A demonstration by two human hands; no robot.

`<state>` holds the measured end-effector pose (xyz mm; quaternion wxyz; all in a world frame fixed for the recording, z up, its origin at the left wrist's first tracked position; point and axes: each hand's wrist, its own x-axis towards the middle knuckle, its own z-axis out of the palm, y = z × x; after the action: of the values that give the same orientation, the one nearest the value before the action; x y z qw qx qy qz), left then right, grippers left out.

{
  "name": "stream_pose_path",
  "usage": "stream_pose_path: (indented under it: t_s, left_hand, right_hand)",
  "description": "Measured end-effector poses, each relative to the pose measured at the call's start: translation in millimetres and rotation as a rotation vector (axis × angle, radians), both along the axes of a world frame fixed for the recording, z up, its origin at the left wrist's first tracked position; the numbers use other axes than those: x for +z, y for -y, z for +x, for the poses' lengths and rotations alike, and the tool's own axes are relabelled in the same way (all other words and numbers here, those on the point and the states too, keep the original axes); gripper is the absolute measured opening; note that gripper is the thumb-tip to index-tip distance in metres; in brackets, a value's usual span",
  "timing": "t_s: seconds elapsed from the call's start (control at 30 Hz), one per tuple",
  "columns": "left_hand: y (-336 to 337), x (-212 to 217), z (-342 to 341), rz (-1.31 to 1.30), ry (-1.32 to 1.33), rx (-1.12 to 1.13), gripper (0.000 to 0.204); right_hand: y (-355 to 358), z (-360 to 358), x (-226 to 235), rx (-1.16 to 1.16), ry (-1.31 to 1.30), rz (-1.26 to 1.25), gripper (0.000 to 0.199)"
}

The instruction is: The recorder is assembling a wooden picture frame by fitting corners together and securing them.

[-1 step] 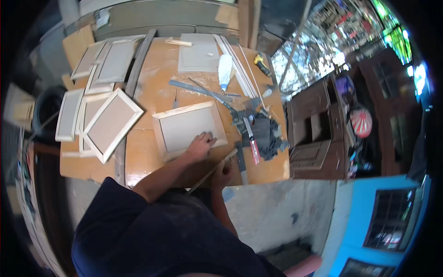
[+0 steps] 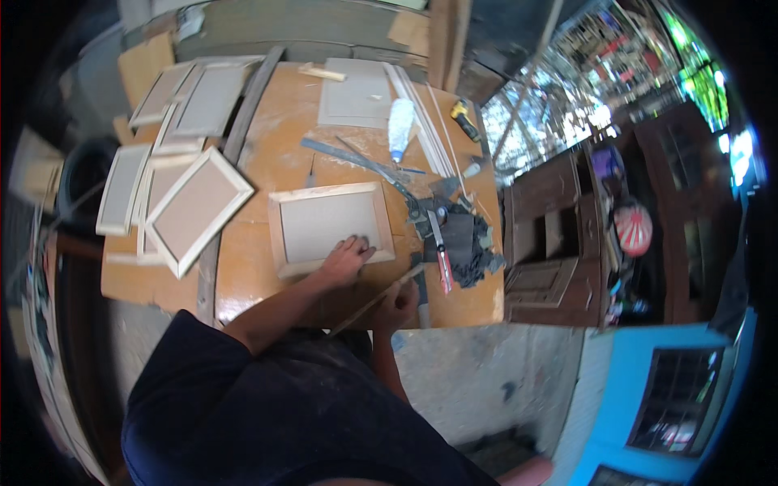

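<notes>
A pale wooden frame with a grey inset panel lies on the orange-brown table in front of me. My left hand rests on its near rail, fingers bent and slightly apart over the panel. A dark patch by those fingertips is too small to make out. Beside the frame's near right corner, over the table's front edge, my right hand is closed around a thin wooden strip. The strip slants from the tabletop back toward my body, and the fingers partly hide behind it.
Several finished-looking frames overlap on the left. Dark scraps and a red-handled knife lie at right. Farther back are a white bottle, a metal ruler, light strips and a yellow-black drill.
The frame under my left hand has turned slightly clockwise, and that hand has shifted a little toward me and left. The view itself has tilted slightly. My right hand keeps the strip.
</notes>
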<state>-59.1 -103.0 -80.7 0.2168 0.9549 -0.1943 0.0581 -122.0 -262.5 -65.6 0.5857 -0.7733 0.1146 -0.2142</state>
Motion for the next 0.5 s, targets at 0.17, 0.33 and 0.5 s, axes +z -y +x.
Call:
stream_pose_path:
  t_s: [0.17,0.33,0.5]
  left_hand:
    - [-37,26,-56,0.044,-0.181,0.044,0.046]
    - [-60,46,-100,0.029,-0.217,0.219,0.046]
    - [-88,58,-146,-0.030,-0.315,0.490,0.054]
  right_hand:
    - [51,59,41,-0.032,0.179,-0.159,0.038]
    - [69,106,71,0.130,0.125,0.131,0.033]
    - [53,126,81,0.251,0.114,0.058,0.032]
